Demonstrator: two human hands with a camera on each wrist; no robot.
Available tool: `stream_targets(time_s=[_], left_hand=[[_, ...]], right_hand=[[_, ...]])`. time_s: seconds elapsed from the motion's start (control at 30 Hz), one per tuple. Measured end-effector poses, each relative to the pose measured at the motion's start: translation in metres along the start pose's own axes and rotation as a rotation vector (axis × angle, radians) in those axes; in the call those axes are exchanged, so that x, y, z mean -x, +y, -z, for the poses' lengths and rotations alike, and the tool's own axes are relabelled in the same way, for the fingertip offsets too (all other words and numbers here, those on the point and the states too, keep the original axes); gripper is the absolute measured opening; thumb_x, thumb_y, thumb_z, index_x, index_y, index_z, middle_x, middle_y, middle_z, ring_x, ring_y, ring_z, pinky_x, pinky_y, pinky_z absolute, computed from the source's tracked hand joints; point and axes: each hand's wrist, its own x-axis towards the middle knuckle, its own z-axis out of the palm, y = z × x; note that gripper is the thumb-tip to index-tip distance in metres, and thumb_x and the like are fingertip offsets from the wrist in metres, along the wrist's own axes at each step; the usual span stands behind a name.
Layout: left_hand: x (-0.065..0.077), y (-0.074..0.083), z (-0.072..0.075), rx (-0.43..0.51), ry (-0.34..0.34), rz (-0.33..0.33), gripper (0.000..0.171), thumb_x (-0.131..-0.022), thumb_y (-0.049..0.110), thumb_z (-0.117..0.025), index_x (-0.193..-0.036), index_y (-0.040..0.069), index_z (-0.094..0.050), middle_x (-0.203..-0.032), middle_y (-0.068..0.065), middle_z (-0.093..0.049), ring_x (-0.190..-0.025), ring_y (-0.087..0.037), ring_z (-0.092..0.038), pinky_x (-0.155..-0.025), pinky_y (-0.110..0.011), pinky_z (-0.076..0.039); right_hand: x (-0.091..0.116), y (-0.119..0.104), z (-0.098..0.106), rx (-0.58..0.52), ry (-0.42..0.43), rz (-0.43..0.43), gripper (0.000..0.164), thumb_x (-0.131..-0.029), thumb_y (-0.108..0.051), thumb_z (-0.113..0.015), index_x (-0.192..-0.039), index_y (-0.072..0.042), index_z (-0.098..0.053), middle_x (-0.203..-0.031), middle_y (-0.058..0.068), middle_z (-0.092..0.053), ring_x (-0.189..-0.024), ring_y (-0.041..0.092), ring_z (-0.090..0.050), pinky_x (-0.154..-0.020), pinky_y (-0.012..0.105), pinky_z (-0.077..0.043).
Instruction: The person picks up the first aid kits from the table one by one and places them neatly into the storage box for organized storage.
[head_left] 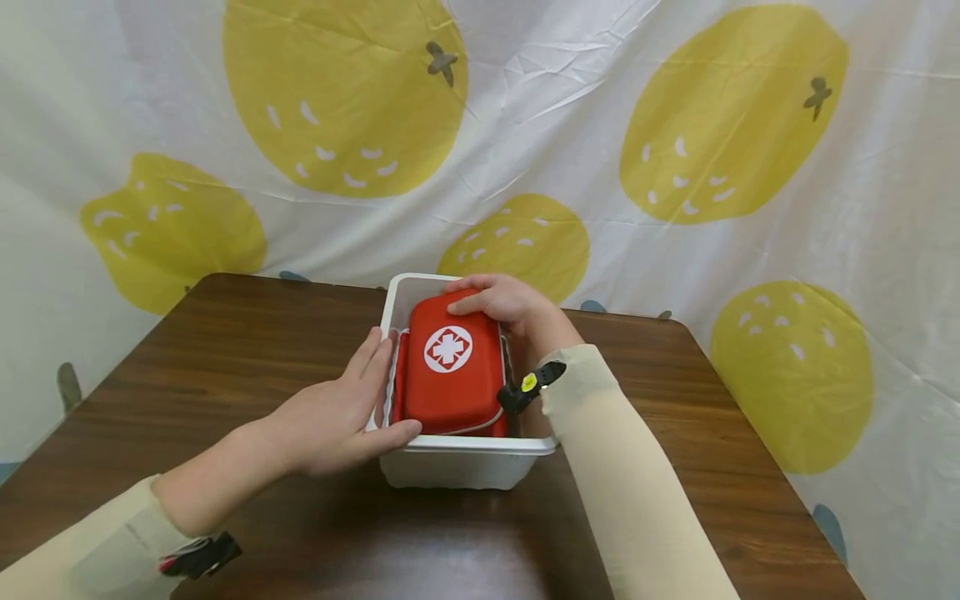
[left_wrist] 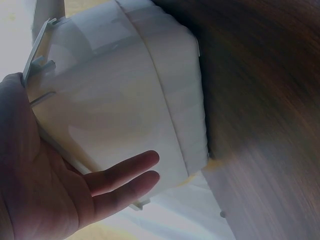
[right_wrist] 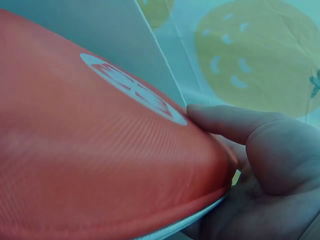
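A red first-aid case (head_left: 450, 383) with a white cross emblem lies tilted in a white plastic bin (head_left: 480, 444). My right hand (head_left: 510, 304) grips its far end, thumb on top and fingers round the edge, as the right wrist view shows on the case (right_wrist: 115, 160). More red fabric (head_left: 401, 383) shows beneath and beside the case, mostly hidden. My left hand (head_left: 341, 417) rests on the bin's near left corner with fingers straight and thumb spread along the front rim. Two of its fingers (left_wrist: 125, 195) lie along the outer wall in the left wrist view.
The bin stands on a dark wooden table (head_left: 262, 358). Behind hangs a white curtain (head_left: 525, 150) printed with yellow fruit, close past the table's far edge. Black straps (head_left: 532, 387) circle both sleeved wrists.
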Motion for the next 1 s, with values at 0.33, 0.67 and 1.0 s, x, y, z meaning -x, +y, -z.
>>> stream_targets(time_s=[0.33,0.67,1.0], left_hand=[[-0.0009,-0.0004,0.0003,-0.009,0.002,-0.002,0.118,-0.102,0.078,-0.052,-0.174,-0.004,-0.008,-0.184,-0.026,-0.004,-0.124,-0.042,-0.073,-0.098,-0.052,-0.063],[-0.0019,-0.0005,-0.0001,-0.012,0.002,-0.008,0.118,-0.102,0.079,-0.051,-0.174,-0.005,-0.008,-0.184,-0.027,-0.004,-0.126,-0.043,-0.072,-0.098,-0.051,-0.063],[-0.0006,-0.0007,-0.0003,-0.013,0.026,-0.019,0.116,-0.103,0.077,-0.052,-0.173,-0.006,-0.010,-0.183,-0.027,-0.006,-0.125,-0.043,-0.073,-0.099,-0.052,-0.063]], right_hand=[[0.0009,-0.0019,0.0001,0.169,0.042,-0.033,0.048,-0.104,-0.017,-0.072,-0.152,-0.012,-0.065,-0.124,0.016,-0.073,-0.099,0.024,-0.071,-0.088,0.034,-0.062],[0.0013,-0.0028,-0.0005,0.239,0.089,-0.040,0.045,-0.102,-0.016,-0.075,-0.146,-0.011,-0.070,-0.124,0.017,-0.074,-0.100,0.025,-0.070,-0.086,0.033,-0.060],[0.0017,-0.0029,-0.0031,0.359,0.131,-0.096,0.038,-0.102,-0.018,-0.077,-0.139,-0.011,-0.074,-0.124,0.014,-0.074,-0.106,0.026,-0.068,-0.104,0.046,-0.058]])
